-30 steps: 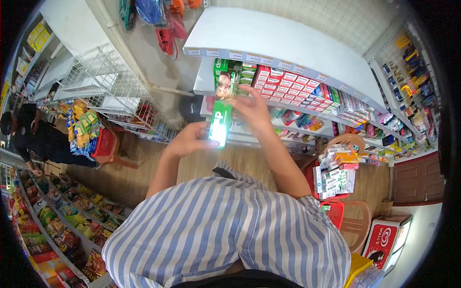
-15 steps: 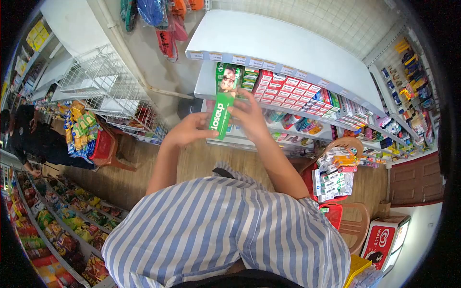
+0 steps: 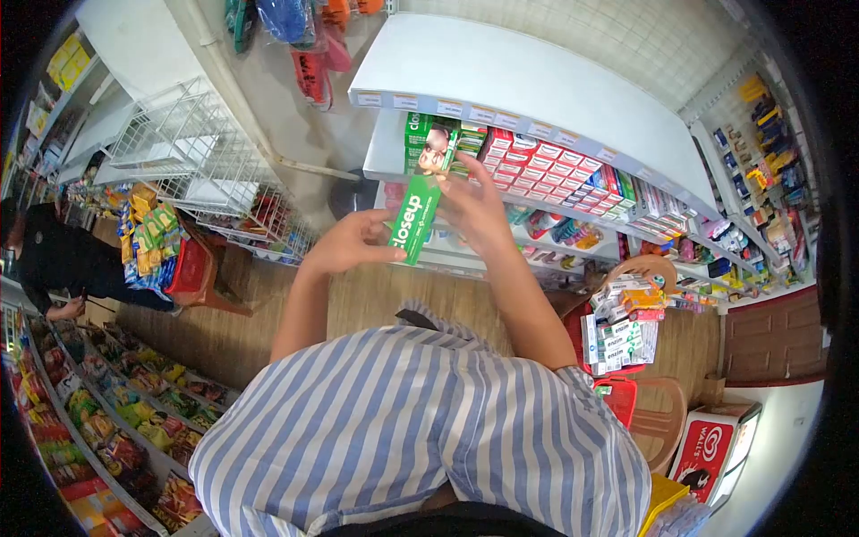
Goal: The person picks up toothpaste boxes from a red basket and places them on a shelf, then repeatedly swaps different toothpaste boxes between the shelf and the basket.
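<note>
The left hand (image 3: 349, 243) and right hand (image 3: 472, 206) pinch the green Closeup toothpaste box (image 3: 414, 219) near its two ends; a slack fingertip hold could let it slip, and a careless swing might knock the red-and-white boxes (image 3: 532, 170) beyond it, to its right. The Closeup toothpaste box lies tilted between the hands, in front of the white shelf (image 3: 385, 154)

The Closeup box (image 3: 413, 220) sits between left grip (image 3: 344, 244) and right grip (image 3: 476, 213), before the shelf (image 3: 386, 148).

Smooth card box (image 3: 414, 217), matt cloth shirt (image 3: 420, 421)
</note>
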A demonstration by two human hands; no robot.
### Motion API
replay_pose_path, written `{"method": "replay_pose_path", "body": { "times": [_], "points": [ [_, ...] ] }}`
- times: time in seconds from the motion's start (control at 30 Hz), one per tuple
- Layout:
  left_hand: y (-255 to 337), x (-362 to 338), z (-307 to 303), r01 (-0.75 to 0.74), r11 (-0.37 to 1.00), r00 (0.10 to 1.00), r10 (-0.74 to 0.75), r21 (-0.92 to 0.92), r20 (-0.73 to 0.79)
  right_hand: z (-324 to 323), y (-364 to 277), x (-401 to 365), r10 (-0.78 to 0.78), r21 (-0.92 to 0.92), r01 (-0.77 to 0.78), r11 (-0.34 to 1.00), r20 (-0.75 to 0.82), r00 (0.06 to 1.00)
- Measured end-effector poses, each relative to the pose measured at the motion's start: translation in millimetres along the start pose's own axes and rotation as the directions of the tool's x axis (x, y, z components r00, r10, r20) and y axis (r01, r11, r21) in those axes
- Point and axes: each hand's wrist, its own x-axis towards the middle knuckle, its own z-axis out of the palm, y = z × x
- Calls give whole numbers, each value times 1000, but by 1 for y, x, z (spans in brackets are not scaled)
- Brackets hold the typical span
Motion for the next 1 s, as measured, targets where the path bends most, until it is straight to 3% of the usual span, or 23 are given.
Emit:
{"method": "replay_pose_path", "body": {
  "times": [0.27, 0.4, 0.47, 0.73, 1.0],
  "points": [
    [2, -7, 0, 100, 994, 995, -101, 55, 27, 4, 2, -1, 31, -32, -33, 999, -38, 999],
    [-2, -1, 3, 61, 995, 998, -63, 83, 15, 7, 2, 4, 20, -13, -20, 1000, -25, 999],
    [-2, 2, 9, 8, 999, 998, -11, -38, -66, 8, 0, 9, 0, -10, 0, 1000, -18, 1000],
    [8, 19, 8, 47, 999, 989, -46, -2, -137, 16, -13, 25, 13, -117, -20, 993, -62, 998],
    [15, 35, -4, 51, 999, 982, -52, -12, -180, 13, -11, 41, 52, -77, -55, 996, -33, 998]
  ]
}}
